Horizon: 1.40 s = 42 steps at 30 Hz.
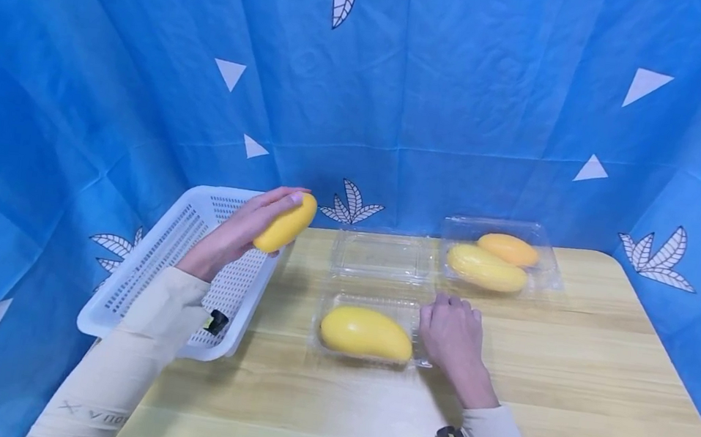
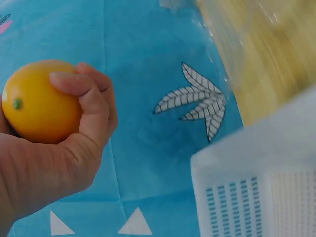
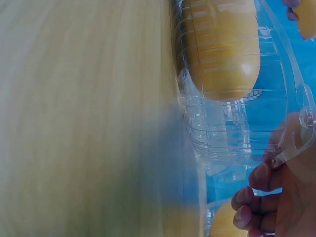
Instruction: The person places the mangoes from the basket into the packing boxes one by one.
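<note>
My left hand point(image 1: 235, 233) grips a yellow mango point(image 1: 288, 224) above the right side of the white plastic basket point(image 1: 87, 320). In the left wrist view the fingers wrap round that mango point(image 2: 42, 106), and its green stem end shows. An open clear plastic clamshell box point(image 1: 382, 256) lies mid-table with its lid folded back. One mango point(image 1: 367, 333) rests in its near half. At the box's right edge my right hand point(image 1: 456, 336) has curled fingers. The right wrist view shows it pinching the rim point(image 3: 291, 155) near a corner; part of the hand shows through the plastic.
Farther back on the right stands another clear box point(image 1: 549, 274), holding a yellow mango point(image 1: 486, 268) and a more orange one point(image 1: 509, 249). A blue patterned curtain point(image 1: 472, 102) hangs behind the wooden table point(image 1: 586, 397) and along both sides.
</note>
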Motion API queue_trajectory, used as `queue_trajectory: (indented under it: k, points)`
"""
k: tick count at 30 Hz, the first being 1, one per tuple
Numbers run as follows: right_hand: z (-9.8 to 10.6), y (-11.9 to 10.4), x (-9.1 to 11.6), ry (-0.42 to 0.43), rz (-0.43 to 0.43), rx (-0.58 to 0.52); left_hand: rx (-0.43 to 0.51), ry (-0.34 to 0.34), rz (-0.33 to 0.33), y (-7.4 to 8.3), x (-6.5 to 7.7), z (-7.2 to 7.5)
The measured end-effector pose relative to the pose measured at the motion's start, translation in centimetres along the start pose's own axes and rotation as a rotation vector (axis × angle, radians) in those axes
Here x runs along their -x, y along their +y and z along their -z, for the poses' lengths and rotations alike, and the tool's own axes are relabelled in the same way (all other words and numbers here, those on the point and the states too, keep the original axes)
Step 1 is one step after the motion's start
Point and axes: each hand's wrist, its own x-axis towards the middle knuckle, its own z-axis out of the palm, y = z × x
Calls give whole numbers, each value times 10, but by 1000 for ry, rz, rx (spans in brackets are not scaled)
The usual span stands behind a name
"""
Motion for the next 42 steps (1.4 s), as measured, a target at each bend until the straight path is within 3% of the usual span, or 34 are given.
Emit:
queue_trajectory:
  k: [2, 5, 13, 16, 21, 26, 32, 37, 42]
  points:
    - [0, 1, -1, 0, -2, 0, 62, -32, 41, 4, 0, -4]
    - [0, 1, -2, 3, -4, -2, 76, -59, 54, 8, 0, -10]
    - [1, 2, -3, 12, -1, -13, 110, -7, -45, 14, 0, -26]
    - [2, 2, -2, 5, -5, -13, 221, 1, -78, 16, 2, -34]
    - [4, 3, -1, 8, -15, -20, 469, 14, -75, 15, 3, -49]
    - [4, 3, -1, 7, -16, -27, 619, 15, -101, 6, 4, -64]
    - [2, 1, 0, 5, -3, -35, 628, 19, -130, -10, 10, -78]
    - [0, -1, 0, 13, -4, -37, 583, 25, -159, -24, 9, -87]
    - [-1, 0, 1, -3, -1, -36, 691, -33, -145, -42, 7, -101]
